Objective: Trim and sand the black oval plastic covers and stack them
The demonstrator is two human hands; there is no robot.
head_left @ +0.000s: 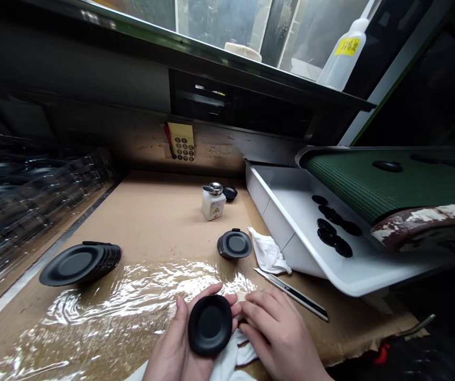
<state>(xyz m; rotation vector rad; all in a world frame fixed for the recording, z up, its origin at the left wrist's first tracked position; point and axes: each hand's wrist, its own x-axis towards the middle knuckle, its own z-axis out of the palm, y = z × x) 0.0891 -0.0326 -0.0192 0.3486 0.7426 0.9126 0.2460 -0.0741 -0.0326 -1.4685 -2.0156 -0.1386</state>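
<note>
A black rounded disc-like part point(210, 325) lies face up in my left hand point(175, 344), whose fingers curl round it from below. My right hand point(277, 330) is just right of the part, fingers bent and drawn together by its edge; a small pale thing shows at the fingertips, too small to name. Beneath both hands is a white cloth point(231, 360). Beyond them stands a short stack of black parts point(235, 244), and a longer leaning stack point(80, 263) is at the left.
A white bottle with metal cap point(213, 203) stands mid-table. A folded cloth point(267, 253) and a utility knife point(294, 294) lie right. A white tray point(291, 214) holds several black parts beside a green conveyor point(354, 177). Clear plastic trays point(32, 196) are stacked left.
</note>
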